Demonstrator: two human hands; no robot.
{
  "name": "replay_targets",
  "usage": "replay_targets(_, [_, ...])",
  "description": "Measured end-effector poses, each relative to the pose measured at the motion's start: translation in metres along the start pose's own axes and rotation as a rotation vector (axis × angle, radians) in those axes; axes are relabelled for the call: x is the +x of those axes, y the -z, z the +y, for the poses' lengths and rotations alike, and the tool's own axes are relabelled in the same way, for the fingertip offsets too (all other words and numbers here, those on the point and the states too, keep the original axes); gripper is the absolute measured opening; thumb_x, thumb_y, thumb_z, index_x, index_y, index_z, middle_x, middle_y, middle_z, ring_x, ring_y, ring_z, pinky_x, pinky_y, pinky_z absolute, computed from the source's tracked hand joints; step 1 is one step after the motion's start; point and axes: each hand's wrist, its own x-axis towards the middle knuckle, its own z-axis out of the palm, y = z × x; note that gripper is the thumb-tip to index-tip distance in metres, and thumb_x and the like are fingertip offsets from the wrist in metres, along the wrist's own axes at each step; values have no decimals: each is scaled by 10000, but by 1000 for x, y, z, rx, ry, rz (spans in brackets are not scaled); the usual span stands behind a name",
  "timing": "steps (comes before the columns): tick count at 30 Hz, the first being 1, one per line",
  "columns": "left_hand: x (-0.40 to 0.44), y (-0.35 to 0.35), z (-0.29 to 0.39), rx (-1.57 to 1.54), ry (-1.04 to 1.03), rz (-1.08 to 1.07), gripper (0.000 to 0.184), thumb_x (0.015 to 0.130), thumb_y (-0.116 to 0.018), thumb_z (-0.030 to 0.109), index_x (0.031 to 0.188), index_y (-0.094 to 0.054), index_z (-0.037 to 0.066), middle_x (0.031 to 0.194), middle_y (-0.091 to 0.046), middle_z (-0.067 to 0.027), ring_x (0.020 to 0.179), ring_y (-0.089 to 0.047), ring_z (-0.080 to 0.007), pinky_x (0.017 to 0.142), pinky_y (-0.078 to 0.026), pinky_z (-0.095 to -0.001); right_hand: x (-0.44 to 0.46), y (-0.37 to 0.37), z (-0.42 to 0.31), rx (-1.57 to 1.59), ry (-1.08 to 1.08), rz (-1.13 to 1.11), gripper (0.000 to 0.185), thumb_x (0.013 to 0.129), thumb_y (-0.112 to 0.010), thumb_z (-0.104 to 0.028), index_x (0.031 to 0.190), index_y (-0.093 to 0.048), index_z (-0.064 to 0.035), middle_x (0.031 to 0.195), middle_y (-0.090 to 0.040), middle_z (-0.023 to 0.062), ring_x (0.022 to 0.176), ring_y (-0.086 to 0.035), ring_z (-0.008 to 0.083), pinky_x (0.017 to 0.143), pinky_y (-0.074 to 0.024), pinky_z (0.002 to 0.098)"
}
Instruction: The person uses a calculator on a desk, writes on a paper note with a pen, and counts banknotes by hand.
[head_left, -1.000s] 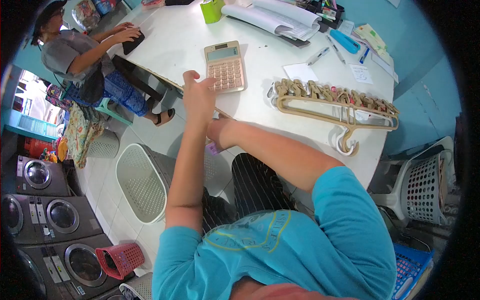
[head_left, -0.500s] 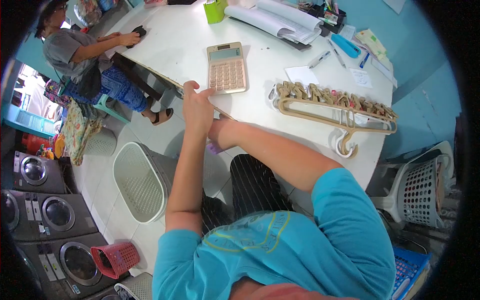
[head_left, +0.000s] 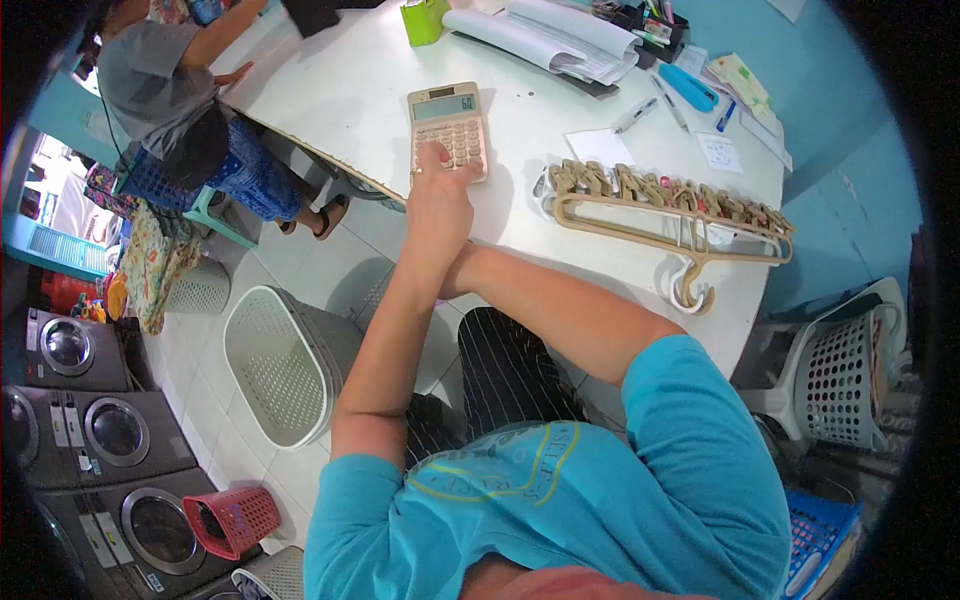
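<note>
My left hand is over the lower keys of a beige calculator, with its index finger on the keys and its thumb spread to the right. The calculator display reads what looks like 60. My right hand is mostly hidden beneath my left wrist, near the table edge, and its fingers cannot be seen. To the right lie a white paper slip, a pen and tan hangers with clips.
A green box, rolled papers and a blue stapler are on the white table. Another person stands at the left corner. A white basket and washing machines are at the left.
My left hand has moved up and right from the calculator's lower corner onto its keys. My right hand is more covered. The other person's arm now reaches farther across, with the dark object farther back.
</note>
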Motion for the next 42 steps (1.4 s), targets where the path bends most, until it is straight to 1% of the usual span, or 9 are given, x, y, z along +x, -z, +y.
replay_targets(2, [0, 1, 4, 1, 8, -7, 318, 793, -548, -25, 1001, -747, 110, 1139, -488, -192, 938, -613, -387, 802, -518, -457, 5, -14, 13, 0, 28, 79, 274, 884, -618, -310, 987, -663, -60, 1068, -642, 121, 1043, -565, 244, 952, -408, 386])
replay_targets(10, [-5, -4, 3, 21, 29, -68, 319, 804, -546, -27, 1027, -739, 96, 1147, -489, -201, 933, -619, -383, 793, -522, -445, 3, -7, 10, 10, 34, 14, 255, 893, -593, -315, 945, -650, -72, 1006, -629, 107, 991, -558, 240, 940, -399, 396])
replay_targets(12, [-7, -8, 0, -15, 12, -15, 395, 765, -529, -71, 1035, -740, 126, 1075, -477, -187, 927, -606, -384, 794, -517, -440, -2, 1, -1, -7, 13, 28, 260, 893, -590, -321, 947, -651, -74, 1009, -628, 106, 995, -558, 239, 942, -396, 396])
replay_targets(19, [-10, -4, 6, -9, 62, -35, 439, 748, -527, -91, 1066, -734, 130, 1077, -481, -184, 942, -593, -378, 808, -512, -428, 1, -5, 7, -66, 9, 71, 244, 874, -603, -324, 916, -636, -86, 984, -614, 97, 995, -542, 238, 915, -400, 392])
replay_targets(25, [-17, -5, -3, -49, 95, 16, 327, 726, -554, -95, 943, -718, 87, 1089, -485, -188, 971, -577, -369, 816, -497, -427, -3, 0, -1, 49, 4, 149, 220, 858, -612, -308, 841, -601, -89, 930, -599, 91, 939, -539, 234, 874, -405, 389])
replay_targets(28, [-15, -6, -10, -45, 138, 148, 259, 738, -560, -100, 914, -667, 56, 1092, -480, -202, 973, -567, -383, 806, -495, -435, -4, 10, -11, -4, 19, 101, 212, 851, -614, -299, 810, -587, -92, 897, -595, 91, 910, -542, 229, 857, -409, 389])
replay_targets(33, [-12, -10, -15, -35, 197, 282, 251, 790, -552, -86, 1008, -624, 14, 1090, -471, -241, 959, -553, -413, 818, -489, -431, 2, 7, -8, -121, 74, 62, 217, 845, -615, -301, 809, -591, -89, 874, -598, 93, 894, -543, 231, 847, -418, 399])
replay_targets(35, [-12, -12, -17, -32, 221, 280, 265, 792, -555, -82, 1029, -627, 12, 1095, -471, -243, 960, -552, -407, 827, -487, -429, 0, 11, -14, -128, -56, 11, 233, 847, -610, -318, 848, -615, -85, 927, -625, 104, 955, -561, 242, 898, -420, 389])
replay_targets(42, [-13, -16, -27, 66, 209, 280, 352, 763, -577, -74, 1093, -658, 20, 1112, -470, -234, 958, -554, -394, 846, -482, -437, 1, 8, -8, -249, -38, -83, 250, 858, -592, -337, 939, -647, -107, 1066, -651, 107, 1111, -557, 247, 1016, -381, 372])
